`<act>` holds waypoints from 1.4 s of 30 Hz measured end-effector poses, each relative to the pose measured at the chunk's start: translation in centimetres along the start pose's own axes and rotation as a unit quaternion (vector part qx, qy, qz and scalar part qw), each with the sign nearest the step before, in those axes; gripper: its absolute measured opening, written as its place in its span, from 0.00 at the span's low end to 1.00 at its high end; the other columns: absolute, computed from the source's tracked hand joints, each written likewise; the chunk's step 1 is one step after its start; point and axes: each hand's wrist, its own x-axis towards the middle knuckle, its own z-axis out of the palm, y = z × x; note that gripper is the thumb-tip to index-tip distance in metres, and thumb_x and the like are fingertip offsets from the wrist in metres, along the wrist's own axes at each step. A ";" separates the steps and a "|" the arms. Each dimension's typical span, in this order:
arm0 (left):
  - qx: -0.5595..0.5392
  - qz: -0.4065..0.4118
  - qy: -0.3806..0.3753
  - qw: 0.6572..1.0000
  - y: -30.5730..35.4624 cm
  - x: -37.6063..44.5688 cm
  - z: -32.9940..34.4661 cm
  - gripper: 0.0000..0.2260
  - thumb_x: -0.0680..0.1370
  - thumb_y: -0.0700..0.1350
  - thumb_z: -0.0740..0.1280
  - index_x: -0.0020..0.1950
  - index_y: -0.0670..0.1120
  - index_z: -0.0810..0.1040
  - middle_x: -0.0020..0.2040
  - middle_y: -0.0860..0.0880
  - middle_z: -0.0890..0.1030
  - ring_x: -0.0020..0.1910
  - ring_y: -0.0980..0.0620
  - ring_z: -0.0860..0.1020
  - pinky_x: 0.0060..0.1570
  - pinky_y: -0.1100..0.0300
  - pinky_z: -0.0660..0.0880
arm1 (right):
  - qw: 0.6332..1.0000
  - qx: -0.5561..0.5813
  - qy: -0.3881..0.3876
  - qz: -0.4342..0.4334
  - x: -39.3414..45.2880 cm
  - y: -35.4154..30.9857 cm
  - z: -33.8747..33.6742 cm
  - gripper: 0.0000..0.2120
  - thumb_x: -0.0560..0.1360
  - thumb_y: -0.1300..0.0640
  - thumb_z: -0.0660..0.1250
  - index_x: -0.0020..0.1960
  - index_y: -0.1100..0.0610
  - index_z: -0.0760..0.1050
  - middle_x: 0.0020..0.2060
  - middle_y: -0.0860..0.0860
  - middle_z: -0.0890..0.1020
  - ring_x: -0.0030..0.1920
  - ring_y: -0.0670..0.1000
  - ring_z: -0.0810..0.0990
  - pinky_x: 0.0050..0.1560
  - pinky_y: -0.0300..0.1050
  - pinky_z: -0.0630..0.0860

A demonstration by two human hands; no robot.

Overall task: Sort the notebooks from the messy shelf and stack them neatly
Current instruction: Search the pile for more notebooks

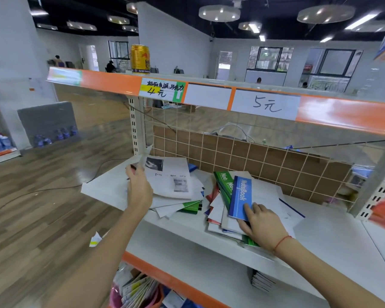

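Two messy heaps of notebooks lie on the white shelf (333, 236). The left heap is topped by a white notebook with a black photo (171, 176), with green and white covers sticking out below. My left hand (138, 187) grips the left edge of that white notebook, lifting a corner. The right heap holds green notebooks (225, 181), red and white ones, and a blue "NoteBook" (240, 196) on top. My right hand (260, 223) holds the near end of the blue notebook, thumb on its cover.
A wire grid back panel (253, 158) stands behind the heaps. The upper shelf's orange rail (342, 114) with price tags overhangs, and a gold can (140, 60) stands on it. More packets fill the lower shelf (140, 287). Wooden floor lies to the left.
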 end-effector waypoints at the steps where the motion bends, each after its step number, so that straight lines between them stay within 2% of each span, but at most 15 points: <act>1: 0.014 0.004 -0.008 1.000 -0.4 -0.1 0.3 0.17 0.79 0.32 0.57 0.68 0.38 0.66 0.71 0.38 0.59 0.52 0.36 0.73 0.48 0.53 0.69 | 1.000 -0.004 -0.003 -0.002 0.1 0.0 0.1 0.26 0.71 0.42 0.51 0.43 0.60 0.80 0.29 0.55 0.78 0.25 0.52 0.75 0.19 0.42 0.69; 5: 0.244 0.036 -0.081 0.966 -0.7 -0.2 0.6 0.14 0.79 0.42 0.61 0.63 0.42 0.70 0.75 0.39 0.54 0.71 0.36 0.57 0.66 0.38 0.58 | 0.998 0.017 -0.058 -0.008 0.1 0.1 -0.7 0.29 0.75 0.40 0.48 0.52 0.60 0.77 0.37 0.56 0.80 0.33 0.53 0.78 0.27 0.43 0.73; 9: 0.268 0.168 -0.168 0.934 -1.1 0.2 1.7 0.29 0.80 0.59 0.55 0.75 0.43 0.60 0.77 0.44 0.54 0.76 0.43 0.50 0.72 0.44 0.52 | 0.997 0.044 -0.059 -0.015 -0.1 0.4 -1.1 0.44 0.73 0.33 0.29 0.59 0.58 0.74 0.43 0.55 0.81 0.39 0.53 0.79 0.32 0.44 0.74; 13: 0.270 0.206 -0.277 0.899 -1.1 0.1 3.4 0.34 0.80 0.64 0.49 0.78 0.46 0.42 0.79 0.47 0.45 0.77 0.48 0.43 0.74 0.47 0.43 | 0.998 0.028 -0.046 -0.030 -0.5 0.7 -1.5 0.34 0.80 0.41 0.39 0.48 0.59 0.80 0.29 0.53 0.78 0.24 0.52 0.75 0.20 0.41 0.68; 16: 0.286 0.200 -0.297 0.889 -1.3 0.0 4.1 0.36 0.78 0.66 0.48 0.78 0.48 0.40 0.79 0.48 0.46 0.77 0.48 0.44 0.74 0.45 0.43 | 0.999 0.016 -0.027 -0.032 -1.1 0.8 -1.6 0.22 0.72 0.48 0.53 0.49 0.61 0.78 0.28 0.54 0.78 0.23 0.53 0.75 0.19 0.40 0.68; 21: 0.293 0.208 -0.295 0.885 -1.3 0.1 3.2 0.40 0.75 0.71 0.48 0.78 0.50 0.41 0.78 0.49 0.50 0.77 0.50 0.47 0.73 0.41 0.42 | 0.995 0.053 -0.080 -0.023 -1.7 1.3 -2.4 0.20 0.66 0.45 0.57 0.45 0.57 0.79 0.33 0.52 0.80 0.30 0.53 0.78 0.25 0.43 0.74; 24: 0.310 0.208 -0.309 0.875 -1.2 -0.5 2.4 0.51 0.63 0.80 0.40 0.78 0.52 0.40 0.78 0.49 0.51 0.76 0.49 0.49 0.72 0.39 0.42 | 0.991 0.096 -0.094 -0.022 -2.3 1.5 -3.1 0.22 0.69 0.40 0.57 0.49 0.56 0.78 0.38 0.52 0.79 0.36 0.52 0.78 0.34 0.43 0.76; 26: 0.323 0.217 -0.320 0.864 -1.4 -1.1 2.0 0.61 0.51 0.83 0.32 0.78 0.52 0.40 0.77 0.49 0.52 0.75 0.47 0.49 0.71 0.38 0.42 | 0.984 0.126 -0.129 -0.011 -3.1 1.4 -3.3 0.28 0.72 0.37 0.53 0.58 0.57 0.74 0.50 0.56 0.79 0.49 0.56 0.79 0.48 0.51 0.78; 29: 0.365 0.242 -0.324 0.838 -1.7 -2.2 1.7 0.61 0.53 0.84 0.36 0.78 0.49 0.43 0.75 0.47 0.54 0.73 0.44 0.53 0.71 0.37 0.43 | 0.962 0.151 -0.226 0.014 -3.8 1.0 -3.6 0.42 0.68 0.34 0.37 0.75 0.56 0.55 0.74 0.55 0.59 0.74 0.56 0.57 0.72 0.58 0.53; 32: 0.411 0.292 -0.287 0.815 -1.5 -3.7 1.3 0.45 0.69 0.70 0.60 0.77 0.46 0.50 0.71 0.44 0.59 0.69 0.41 0.59 0.70 0.37 0.50 | 0.958 0.138 -0.252 -0.007 -3.4 1.0 -4.4 0.46 0.63 0.36 0.31 0.76 0.54 0.49 0.76 0.54 0.54 0.75 0.53 0.51 0.74 0.53 0.49; 33: 0.413 0.309 -0.260 0.816 -1.5 -4.5 1.4 0.43 0.69 0.64 0.67 0.76 0.44 0.56 0.68 0.42 0.63 0.66 0.40 0.64 0.68 0.36 0.56 | 0.957 0.135 -0.255 -0.016 -3.3 1.0 -4.7 0.45 0.63 0.36 0.32 0.76 0.55 0.50 0.75 0.54 0.55 0.75 0.54 0.52 0.74 0.52 0.50; 35: 0.422 0.300 -0.236 0.822 -1.6 -5.8 1.6 0.42 0.53 0.54 0.81 0.63 0.39 0.74 0.55 0.38 0.73 0.53 0.37 0.75 0.51 0.32 0.72 | 0.959 0.128 -0.250 -0.031 -3.3 1.4 -4.8 0.40 0.69 0.37 0.37 0.76 0.56 0.52 0.75 0.55 0.57 0.74 0.54 0.54 0.73 0.51 0.53; 37: 0.382 0.279 -0.216 0.854 -2.9 -6.6 3.1 0.40 0.39 0.41 0.82 0.51 0.36 0.81 0.47 0.35 0.78 0.46 0.33 0.79 0.38 0.32 0.76 | 0.959 0.131 -0.248 -0.036 -3.5 1.6 -4.8 0.31 0.77 0.43 0.50 0.75 0.57 0.53 0.74 0.56 0.59 0.74 0.55 0.56 0.72 0.51 0.55; 39: 0.370 0.265 -0.200 0.868 -3.5 -7.2 3.9 0.40 0.37 0.31 0.79 0.49 0.34 0.82 0.48 0.31 0.80 0.47 0.28 0.79 0.38 0.29 0.72 | 0.963 0.120 -0.236 -0.044 -3.7 1.6 -4.8 0.29 0.77 0.49 0.60 0.74 0.59 0.57 0.71 0.58 0.63 0.72 0.59 0.61 0.69 0.54 0.61; 42: 0.361 0.251 -0.170 0.882 -3.0 -7.3 3.3 0.42 0.37 0.23 0.74 0.52 0.35 0.78 0.49 0.30 0.80 0.47 0.29 0.79 0.38 0.29 0.72 | 0.975 0.096 -0.194 -0.057 -3.9 1.8 -4.2 0.37 0.57 0.53 0.80 0.62 0.59 0.70 0.50 0.60 0.80 0.49 0.60 0.81 0.42 0.52 0.80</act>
